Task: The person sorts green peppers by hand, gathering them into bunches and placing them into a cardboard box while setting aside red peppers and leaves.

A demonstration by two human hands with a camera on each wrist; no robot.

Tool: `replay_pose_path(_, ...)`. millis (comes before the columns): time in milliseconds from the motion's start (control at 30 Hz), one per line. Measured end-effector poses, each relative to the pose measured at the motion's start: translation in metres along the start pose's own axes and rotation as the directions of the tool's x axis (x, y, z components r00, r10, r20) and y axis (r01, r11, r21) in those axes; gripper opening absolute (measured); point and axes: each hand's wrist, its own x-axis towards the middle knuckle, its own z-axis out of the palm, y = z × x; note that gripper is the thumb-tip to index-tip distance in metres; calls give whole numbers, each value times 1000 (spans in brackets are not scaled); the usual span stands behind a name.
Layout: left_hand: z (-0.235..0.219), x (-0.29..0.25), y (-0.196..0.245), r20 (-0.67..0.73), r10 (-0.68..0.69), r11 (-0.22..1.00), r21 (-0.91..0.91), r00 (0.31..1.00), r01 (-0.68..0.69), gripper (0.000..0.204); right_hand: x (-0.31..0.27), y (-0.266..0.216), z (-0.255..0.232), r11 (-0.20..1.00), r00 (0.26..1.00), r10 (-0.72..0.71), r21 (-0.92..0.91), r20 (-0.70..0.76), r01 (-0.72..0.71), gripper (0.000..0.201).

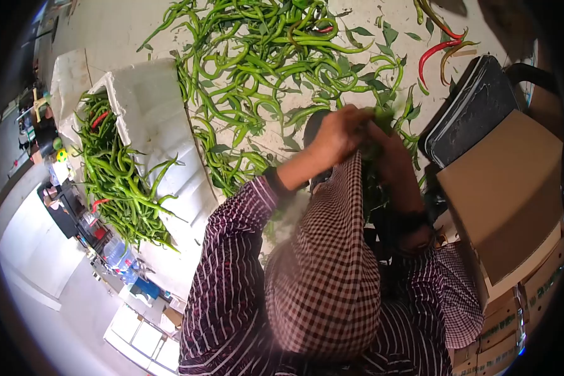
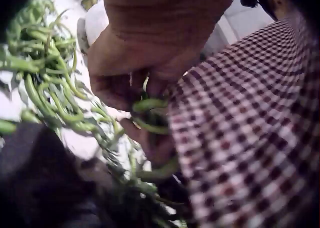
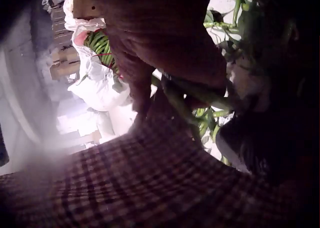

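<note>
My left hand (image 1: 335,138) and right hand (image 1: 385,141) are close together over the near edge of the pepper heap, above the checked cloth (image 1: 329,269) that covers my front. In the left wrist view, the left hand's fingers curl about green chili peppers (image 2: 150,105). Green chili peppers (image 3: 180,100) also stick out from under the right hand (image 3: 165,43) in the right wrist view, which is dark there. Blurred green shows at the fingertips in the head view. A wide heap of long green chili peppers (image 1: 263,62), mixed with leaves, spreads beyond the hands.
A white foam box (image 1: 116,109) full of green chili peppers stands at the left. Red chili peppers (image 1: 429,59) lie at the upper right. Beside my right arm are a dark padded seat (image 1: 467,109) and a cardboard box (image 1: 507,188). The right wrist view shows a white bag (image 3: 95,85) of peppers.
</note>
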Motion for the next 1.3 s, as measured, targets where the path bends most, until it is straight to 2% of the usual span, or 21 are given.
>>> replay_pose_path(100, -14, 3, -7, -23, -164, 986, -25, 986, 163, 31, 16, 13, -11, 996, 999, -43, -84, -20, 41, 24)
replay_pose_path(167, -32, 13, -51, -446, -133, 977, 93, 885, 193, 30, 24, 18, -19, 966, 994, 47, 257, -98, -20, 21)
replay_pose_path(200, -47, 20, -70, -514, 42, 919, 357, 857, 170, 37, 22, 16, -20, 966, 994, 50, 256, -98, -23, 21)
replay_pose_path(267, -60, 30, -95, -480, 43, 806, 535, 876, 253, 49, 13, 10, -19, 999, 993, 38, -27, -115, -42, 18)
replay_pose_path(400, -51, 40, -106, -406, 86, 761, 617, 910, 203, 44, 16, 12, -11, 1000, 1000, -18, 20, -26, 19, 16)
replay_pose_path(500, -53, 42, -113, -402, 27, 764, 599, 915, 241, 36, -5, 1, -2, 980, 995, -96, -177, -34, 88, 16)
replay_pose_path(600, -75, 37, -72, -462, 226, 784, 609, 858, 122, 28, -10, -7, 0, 948, 975, -217, -249, -49, 198, 16)
replay_pose_path(667, -76, 24, -39, -496, 338, 766, 639, 800, 72, 25, -13, -13, 4, 981, 993, -96, -176, -70, 83, 23)
replay_pose_path(700, -68, 19, -25, -464, 20, 937, 318, 886, 146, 23, -10, -13, 6, 981, 993, -99, -174, -66, 86, 23)
replay_pose_path(733, -60, 16, -11, -307, -271, 961, -30, 912, 276, 21, -7, -12, 11, 968, 995, -97, -236, -12, 91, 28)
replay_pose_path(800, -43, 17, 9, -134, -326, 944, -99, 936, 315, 19, 2, -6, 15, 950, 995, -88, -297, 39, 96, 33)
replay_pose_path(867, -36, 28, 10, -49, -295, 953, -92, 954, 290, 18, 19, 6, 12, 876, 920, -265, -328, 288, 355, 37)
replay_pose_path(933, -42, 44, 11, 208, -296, 923, -190, 932, 336, 22, 15, -9, 21, 893, 962, -216, -366, 166, 264, 36)
replay_pose_path(967, -46, 53, 3, 210, -296, 923, -191, 932, 336, 22, 13, -15, 24, 905, 985, -166, -389, 41, 169, 34)
replay_pose_path(1000, -50, 64, -10, 8, -133, 986, -98, 991, 133, 21, 12, -11, 15, 905, 985, -169, -389, 37, 170, 34)
replay_pose_path(1033, -55, 77, -24, -174, 63, 998, 33, 983, -58, 19, 9, -3, -2, 846, 943, -319, -419, 97, 330, 32)
replay_pose_path(1100, -67, 95, -61, -280, 245, 776, 631, 928, -14, 20, 13, -6, -19, 761, 877, -453, -442, 162, 475, 29)
replay_pose_path(1133, -69, 102, -79, -279, 238, 778, 628, 930, -11, 20, 20, -15, -20, 977, 976, -214, 14, 49, 213, 28)
replay_pose_path(1167, -69, 108, -96, -189, 181, 617, 786, 965, 38, 20, 23, -19, -23, 871, 996, 66, 482, 66, -89, 26)
replay_pose_path(1200, -72, 112, -96, -114, 108, 420, 906, 988, 59, 20, 22, -21, -28, 871, 996, 67, 482, 64, -89, 26)
replay_pose_path(1300, -72, 116, -88, -64, 206, 408, 913, 976, -26, 19, 15, -24, -40, 895, 994, -42, 446, 105, -9, 26)
